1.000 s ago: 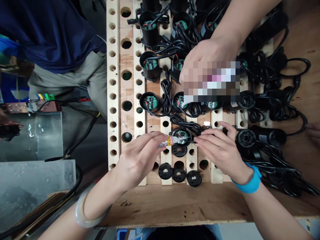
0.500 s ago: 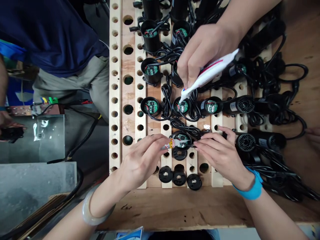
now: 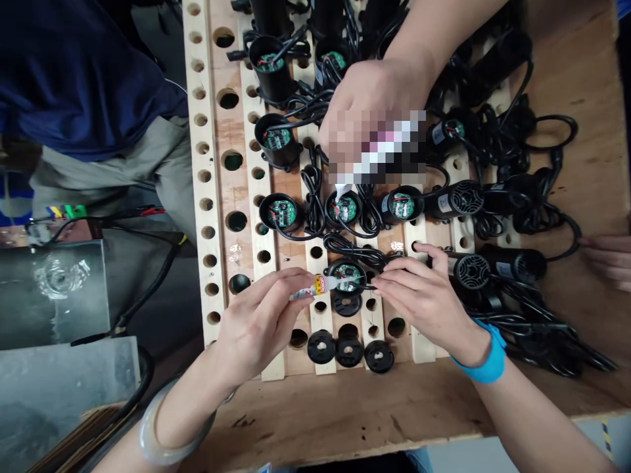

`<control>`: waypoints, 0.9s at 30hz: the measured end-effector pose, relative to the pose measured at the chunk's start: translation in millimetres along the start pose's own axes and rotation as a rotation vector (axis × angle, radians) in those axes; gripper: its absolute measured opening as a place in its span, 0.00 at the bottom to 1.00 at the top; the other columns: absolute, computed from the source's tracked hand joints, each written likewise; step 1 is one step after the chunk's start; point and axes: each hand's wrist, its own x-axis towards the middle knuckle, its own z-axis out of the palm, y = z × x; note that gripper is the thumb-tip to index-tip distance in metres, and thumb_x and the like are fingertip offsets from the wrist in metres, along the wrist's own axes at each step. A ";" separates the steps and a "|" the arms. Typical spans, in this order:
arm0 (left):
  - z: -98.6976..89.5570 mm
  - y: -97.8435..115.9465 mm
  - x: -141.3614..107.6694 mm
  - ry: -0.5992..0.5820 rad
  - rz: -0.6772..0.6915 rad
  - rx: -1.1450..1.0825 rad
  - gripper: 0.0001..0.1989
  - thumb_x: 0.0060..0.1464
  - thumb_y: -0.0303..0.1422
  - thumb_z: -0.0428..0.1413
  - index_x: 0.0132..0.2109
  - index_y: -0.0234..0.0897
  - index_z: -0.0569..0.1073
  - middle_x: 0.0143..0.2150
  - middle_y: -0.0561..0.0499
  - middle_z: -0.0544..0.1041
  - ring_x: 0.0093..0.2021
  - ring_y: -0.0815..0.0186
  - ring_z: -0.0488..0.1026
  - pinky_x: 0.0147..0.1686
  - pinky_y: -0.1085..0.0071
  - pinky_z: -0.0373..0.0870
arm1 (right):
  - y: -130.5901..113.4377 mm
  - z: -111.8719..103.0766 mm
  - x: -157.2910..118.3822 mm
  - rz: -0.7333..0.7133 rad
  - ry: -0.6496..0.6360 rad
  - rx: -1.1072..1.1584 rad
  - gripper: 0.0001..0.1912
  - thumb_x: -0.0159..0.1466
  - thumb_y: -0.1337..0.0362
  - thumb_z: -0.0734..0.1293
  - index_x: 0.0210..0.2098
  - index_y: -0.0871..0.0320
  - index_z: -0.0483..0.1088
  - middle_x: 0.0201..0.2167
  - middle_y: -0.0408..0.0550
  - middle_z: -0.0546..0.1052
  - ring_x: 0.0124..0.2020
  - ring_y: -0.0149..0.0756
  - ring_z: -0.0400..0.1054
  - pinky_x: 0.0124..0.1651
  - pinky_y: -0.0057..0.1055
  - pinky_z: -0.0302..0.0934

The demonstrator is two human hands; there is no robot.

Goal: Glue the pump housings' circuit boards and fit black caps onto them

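Observation:
Pinched in my left hand (image 3: 263,315) is a small glue tube (image 3: 310,288) with a yellow and red label. Its clear nozzle lies over the green circuit board (image 3: 346,278) inside an open black round housing (image 3: 331,268). My right hand (image 3: 424,295) has its fingertips together at the housing's right side, on the black cable (image 3: 369,286) there. A coiled cable (image 3: 352,247) lies just above the housing. Below it are several black round caps (image 3: 349,352) with holes in the middle.
Another person's hand (image 3: 367,98) holds a white tube (image 3: 382,154) over a neighbouring housing (image 3: 342,209). More black housings and cables cover the wooden rack (image 3: 315,387). A person in dark blue (image 3: 93,79) stands at left, beside a water tank (image 3: 59,282). Another hand (image 3: 608,259) shows at right.
The view has shifted, so the rack appears further left. My left hand's tube has drawn slightly left relative to the housing. My right hand keeps its place beside it.

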 end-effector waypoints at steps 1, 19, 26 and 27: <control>0.2 0.0 0.1 0.001 -0.003 -0.003 0.11 0.55 0.23 0.57 0.45 0.36 0.69 0.41 0.49 0.79 0.42 0.67 0.78 0.44 0.74 0.76 | 0.0 0.0 0.0 -0.002 0.000 0.006 0.07 0.67 0.69 0.63 0.40 0.54 0.72 0.34 0.38 0.79 0.43 0.32 0.69 0.62 0.49 0.44; -0.9 -4.4 -4.7 -0.002 0.010 -0.047 0.12 0.53 0.22 0.58 0.45 0.34 0.70 0.42 0.46 0.79 0.42 0.66 0.78 0.42 0.75 0.76 | -0.3 -1.0 1.5 -0.012 0.044 0.021 0.07 0.66 0.69 0.63 0.37 0.54 0.73 0.32 0.39 0.79 0.41 0.33 0.70 0.61 0.48 0.44; 0.4 -5.7 -5.0 -0.002 0.017 -0.056 0.12 0.53 0.22 0.57 0.46 0.34 0.69 0.42 0.46 0.79 0.43 0.67 0.78 0.43 0.74 0.76 | 0.1 -0.8 2.2 -0.032 0.044 0.014 0.07 0.65 0.70 0.64 0.38 0.54 0.72 0.32 0.38 0.79 0.41 0.33 0.71 0.60 0.48 0.45; 0.5 -5.8 -5.1 0.000 0.021 -0.058 0.12 0.53 0.22 0.57 0.46 0.34 0.70 0.42 0.46 0.79 0.43 0.67 0.78 0.44 0.75 0.76 | 0.0 -0.9 2.3 -0.032 0.046 0.015 0.07 0.65 0.70 0.64 0.38 0.54 0.72 0.32 0.38 0.79 0.40 0.33 0.71 0.60 0.48 0.45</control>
